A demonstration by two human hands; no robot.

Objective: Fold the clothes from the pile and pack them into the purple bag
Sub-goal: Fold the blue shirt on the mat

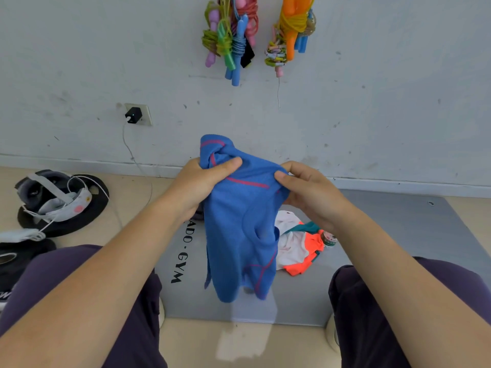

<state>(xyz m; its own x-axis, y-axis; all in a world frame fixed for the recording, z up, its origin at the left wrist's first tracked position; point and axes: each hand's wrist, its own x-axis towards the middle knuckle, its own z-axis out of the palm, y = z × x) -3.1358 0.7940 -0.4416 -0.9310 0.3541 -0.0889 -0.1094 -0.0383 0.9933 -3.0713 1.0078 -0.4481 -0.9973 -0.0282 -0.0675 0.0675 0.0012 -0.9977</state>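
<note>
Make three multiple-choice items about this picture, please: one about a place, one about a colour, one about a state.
1. Where does the small pile of white and orange clothes lie?
A. on the grey mat
B. on the person's lap
C. hung on the wall

2. What colour are the seam lines on the blue garment?
A. yellow
B. pink
C. black

3. How is the blue garment held?
A. it lies flat on the mat
B. by one hand only
C. by both hands, hanging down

Answers:
1. A: the pile rests on the grey mat, behind the garment.
2. B: pink lines cross its blue cloth.
3. C: the left hand and the right hand pinch its top edge, and it hangs above the mat.
</note>
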